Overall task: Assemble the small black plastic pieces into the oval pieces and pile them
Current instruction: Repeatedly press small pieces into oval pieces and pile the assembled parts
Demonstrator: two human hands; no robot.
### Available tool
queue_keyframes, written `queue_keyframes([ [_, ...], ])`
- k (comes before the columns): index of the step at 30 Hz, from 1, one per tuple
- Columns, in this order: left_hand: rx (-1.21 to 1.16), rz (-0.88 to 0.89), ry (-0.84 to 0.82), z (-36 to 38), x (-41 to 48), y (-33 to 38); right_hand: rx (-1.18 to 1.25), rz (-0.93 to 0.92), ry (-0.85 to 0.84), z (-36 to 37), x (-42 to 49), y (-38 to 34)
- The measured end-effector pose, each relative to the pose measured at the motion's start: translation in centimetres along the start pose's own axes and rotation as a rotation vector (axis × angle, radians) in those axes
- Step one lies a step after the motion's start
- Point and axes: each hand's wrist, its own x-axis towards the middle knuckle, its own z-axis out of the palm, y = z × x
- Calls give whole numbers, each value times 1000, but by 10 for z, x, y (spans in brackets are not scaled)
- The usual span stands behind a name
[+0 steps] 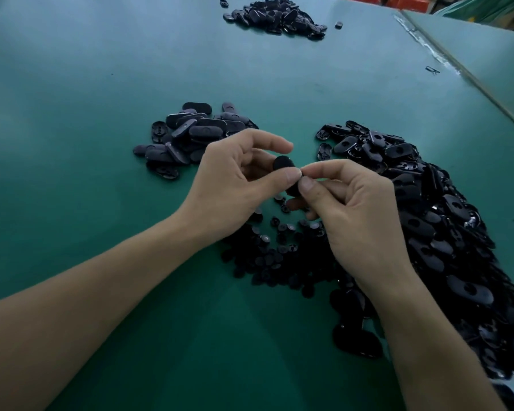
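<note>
From my end: left hand (pixel 238 179) pinching oval piece (pixel 283 164) mid-frame. Right hand (pixel 353 209) thumb+index pinched on its near end, can't tell if anything's between them. Done pile (pixel 187 137) at 11 o'clock small. Raw ovals heap (pixel 428 218) at 3 huge, small pcs (pixel 279 250) at 6. Early days imo.

Both forearms entered bare from the lower edge and converged at frame centre. The left hand (pixel 235 179) was raised with fingers curled, thumb and forefinger gripping a black oval piece (pixel 283 164). The right hand (pixel 359 209) met it from the right, thumb and forefinger pinching that piece's near end, remaining fingers curled beneath.
</note>
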Motion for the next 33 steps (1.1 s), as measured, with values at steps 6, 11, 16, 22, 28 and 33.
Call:
queue_keyframes([
  [6,-37,13,62,2,-2,1,-358,-77,-4,-1,-4,1],
  [11,-12,19,48,3,-3,3,-633,-57,-187,-2,-7,2],
  [16,0,41,24,3,-3,3,-671,4,-219,-1,-7,-1],
  [22,-5,58,41,3,-1,-2,-606,-3,-228,3,-7,-1],
  [28,-45,0,25,3,0,-4,-342,-80,-80,2,-6,-2],
  [33,-4,17,35,2,-1,-6,-250,-143,-5,1,-5,0],
])
